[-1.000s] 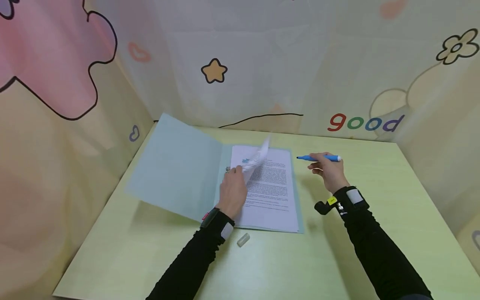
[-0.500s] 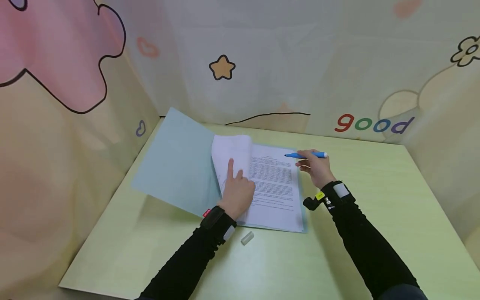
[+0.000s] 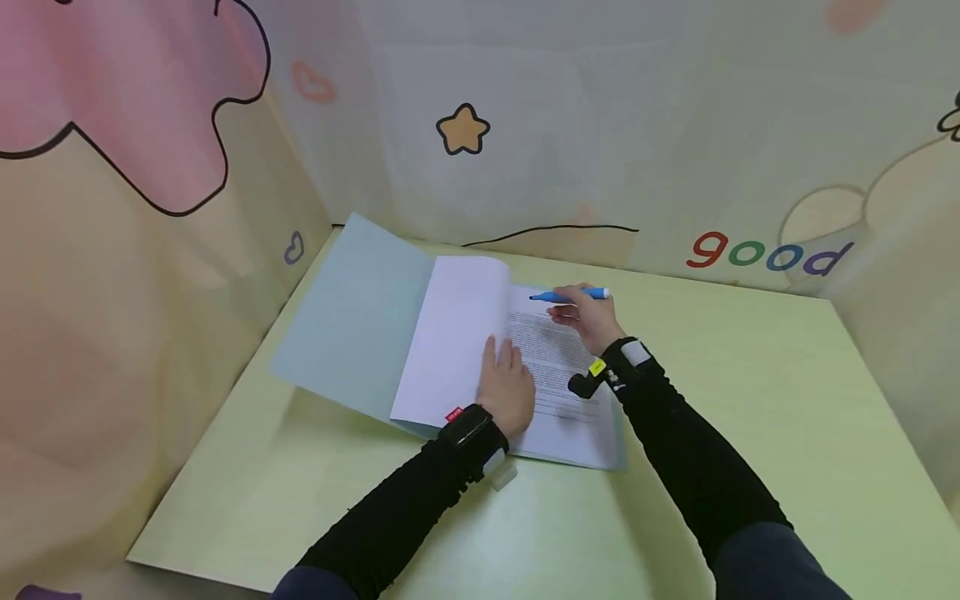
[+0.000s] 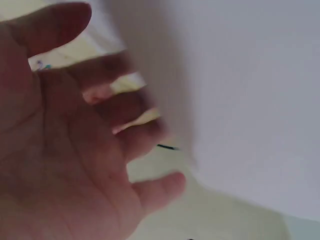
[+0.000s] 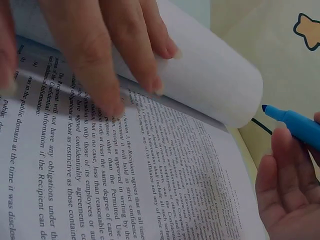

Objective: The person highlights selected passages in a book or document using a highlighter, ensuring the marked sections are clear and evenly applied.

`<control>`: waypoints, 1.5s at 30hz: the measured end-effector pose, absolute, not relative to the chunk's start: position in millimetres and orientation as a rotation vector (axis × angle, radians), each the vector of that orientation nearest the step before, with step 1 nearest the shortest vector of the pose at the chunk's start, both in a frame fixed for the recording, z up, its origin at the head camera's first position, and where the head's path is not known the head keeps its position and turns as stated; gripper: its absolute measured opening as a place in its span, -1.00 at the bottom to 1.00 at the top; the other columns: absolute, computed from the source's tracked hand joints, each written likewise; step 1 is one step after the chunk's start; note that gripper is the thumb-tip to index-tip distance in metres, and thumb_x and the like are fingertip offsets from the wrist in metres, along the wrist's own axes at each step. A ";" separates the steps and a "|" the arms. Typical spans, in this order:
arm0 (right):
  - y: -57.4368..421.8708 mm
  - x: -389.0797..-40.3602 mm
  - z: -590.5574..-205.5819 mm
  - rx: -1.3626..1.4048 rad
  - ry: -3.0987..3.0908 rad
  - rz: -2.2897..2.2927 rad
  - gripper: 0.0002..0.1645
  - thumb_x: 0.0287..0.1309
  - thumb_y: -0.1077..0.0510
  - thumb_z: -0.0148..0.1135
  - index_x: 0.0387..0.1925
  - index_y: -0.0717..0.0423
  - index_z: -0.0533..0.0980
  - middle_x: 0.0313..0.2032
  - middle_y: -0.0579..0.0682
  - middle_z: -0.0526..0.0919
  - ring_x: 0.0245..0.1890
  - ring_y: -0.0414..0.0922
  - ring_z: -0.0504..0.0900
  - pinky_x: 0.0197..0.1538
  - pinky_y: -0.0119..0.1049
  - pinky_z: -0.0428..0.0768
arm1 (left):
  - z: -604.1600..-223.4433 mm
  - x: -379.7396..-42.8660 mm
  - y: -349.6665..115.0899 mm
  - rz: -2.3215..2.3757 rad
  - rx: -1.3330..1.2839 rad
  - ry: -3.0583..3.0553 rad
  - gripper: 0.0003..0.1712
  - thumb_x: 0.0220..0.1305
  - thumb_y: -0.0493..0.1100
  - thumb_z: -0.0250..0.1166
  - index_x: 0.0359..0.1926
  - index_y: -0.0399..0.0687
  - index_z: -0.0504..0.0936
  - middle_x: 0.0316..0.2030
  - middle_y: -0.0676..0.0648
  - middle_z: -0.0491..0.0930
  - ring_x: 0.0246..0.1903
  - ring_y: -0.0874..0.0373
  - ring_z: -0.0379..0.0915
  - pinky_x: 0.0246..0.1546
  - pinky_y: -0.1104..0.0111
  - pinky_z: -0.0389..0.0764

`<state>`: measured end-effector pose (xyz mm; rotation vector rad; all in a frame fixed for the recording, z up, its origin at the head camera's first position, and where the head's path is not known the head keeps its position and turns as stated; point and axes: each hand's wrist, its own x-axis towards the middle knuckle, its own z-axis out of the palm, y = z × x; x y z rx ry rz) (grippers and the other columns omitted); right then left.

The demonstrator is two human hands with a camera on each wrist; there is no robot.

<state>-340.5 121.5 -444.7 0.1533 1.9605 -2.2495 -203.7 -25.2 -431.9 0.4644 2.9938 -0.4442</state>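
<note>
A light-blue folder point(image 3: 348, 325) lies open with a stack of printed sheets point(image 3: 558, 417) on its right side. Turned pages point(image 3: 457, 342) curve over to the left, their blank backs upward. My left hand point(image 3: 508, 390) is at their curled edge, fingers extended; in the left wrist view the palm point(image 4: 75, 135) faces the sheet, gripping nothing. My right hand point(image 3: 592, 321) pinches an uncapped blue marker point(image 3: 562, 296) above the top of the printed page, its dark tip pointing left. The right wrist view shows the marker point(image 5: 300, 127) clear of the paper.
A small translucent cylinder point(image 3: 506, 476) lies on the pale table point(image 3: 585, 533) before the folder, partly hidden by my left wrist. A patterned curtain point(image 3: 570, 142) closes off the back and sides. A red tag point(image 3: 454, 414) shows by the left wrist.
The lifted pages have swung over to the left and now cover part of the folder's cover. My left hand has shifted right to the fold. The right hand has moved left with the marker.
</note>
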 end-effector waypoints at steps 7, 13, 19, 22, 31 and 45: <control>116.0 -346.5 -458.4 0.103 2.060 -2.182 -0.82 0.09 0.17 0.25 -0.34 0.24 0.52 -0.45 -0.05 0.75 -0.26 0.07 0.69 -0.13 -0.17 0.67 | -456.0 -203.3 -40.5 -0.339 0.275 3.037 -0.18 0.16 0.43 -0.05 0.34 0.12 0.28 0.40 -0.17 0.13 0.33 -0.30 -0.09 0.12 -0.29 0.19; 116.0 -347.2 -475.1 0.090 2.084 -2.127 -0.76 0.06 0.15 0.29 -0.31 0.27 0.55 -0.43 -0.02 0.77 -0.24 0.08 0.68 -0.07 -0.13 0.63 | -465.4 -194.3 -40.8 -0.276 0.234 3.060 -0.05 0.06 0.52 -0.05 0.35 0.08 0.25 0.40 -0.20 0.13 0.30 -0.32 -0.01 0.09 -0.27 0.28; 115.8 -344.8 -487.9 0.080 2.174 -2.051 -0.73 0.05 0.11 0.30 -0.30 0.26 0.55 -0.42 -0.02 0.78 -0.26 0.02 0.69 -0.12 -0.23 0.66 | -473.2 -191.8 -42.4 -0.299 0.234 3.032 -0.03 0.06 0.55 -0.11 0.37 0.11 0.20 0.41 -0.18 0.10 0.31 -0.32 -0.04 0.13 -0.25 0.20; 115.0 -345.5 -490.5 0.074 2.197 -2.028 -0.77 0.05 0.12 0.30 -0.34 0.23 0.56 -0.42 -0.04 0.78 -0.29 -0.02 0.70 -0.13 -0.25 0.66 | -474.3 -192.3 -43.1 -0.310 0.249 3.032 -0.03 0.06 0.54 -0.12 0.37 0.10 0.21 0.41 -0.19 0.11 0.30 -0.32 -0.04 0.14 -0.25 0.19; 107.0 -352.6 -484.3 0.028 2.272 -1.985 -0.83 0.02 0.14 0.31 -0.44 0.19 0.55 -0.48 -0.05 0.79 -0.29 0.03 0.70 -0.18 -0.26 0.68 | -469.8 -199.0 -45.8 -0.355 0.261 3.047 -0.04 0.07 0.54 -0.13 0.36 0.10 0.22 0.41 -0.17 0.11 0.31 -0.31 -0.05 0.19 -0.23 0.14; 98.3 -358.7 -483.7 0.080 2.352 -1.895 -0.75 0.00 0.10 0.33 -0.40 0.23 0.56 -0.49 -0.07 0.78 -0.36 -0.07 0.71 -0.04 -0.13 0.62 | -472.3 -204.1 -49.9 -0.408 0.272 3.047 -0.04 0.07 0.55 -0.15 0.37 0.12 0.21 0.42 -0.16 0.08 0.34 -0.28 -0.11 0.25 -0.20 0.07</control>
